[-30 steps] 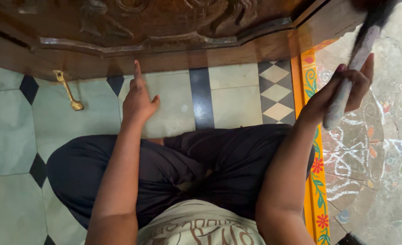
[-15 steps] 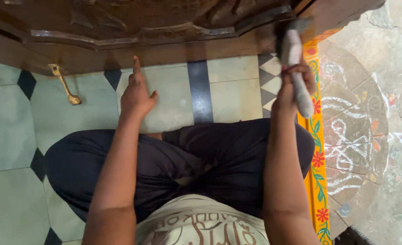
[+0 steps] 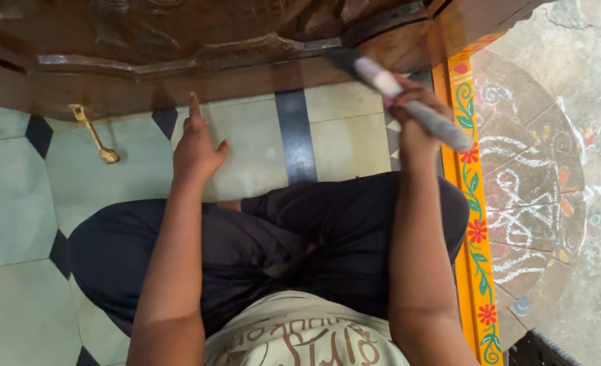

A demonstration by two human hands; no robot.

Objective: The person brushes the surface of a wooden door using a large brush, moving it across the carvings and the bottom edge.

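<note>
The right hand has its grip wrapped tight around the pale handle of a brush, fingers curled over the middle of the shaft. The handle end juts out past the hand toward the painted orange threshold strip with its flower and vine pattern, while the dark bristle end points the other way, up and left of the grip, meeting the lower edge of the carved wooden door. The left hand holds nothing; its grip is spread, palm down on the pale green tiled floor, with the index finger stretched forward to just short of the door's bottom edge. Left of that hand, a brass latch hangs down from the door over the tiles. Between the two hands runs a dark tile stripe. Below both grips lie the person's crossed legs in dark trousers. Right of the threshold, well beyond the brush hand, chalk floor patterns cover the rough ground.
</note>
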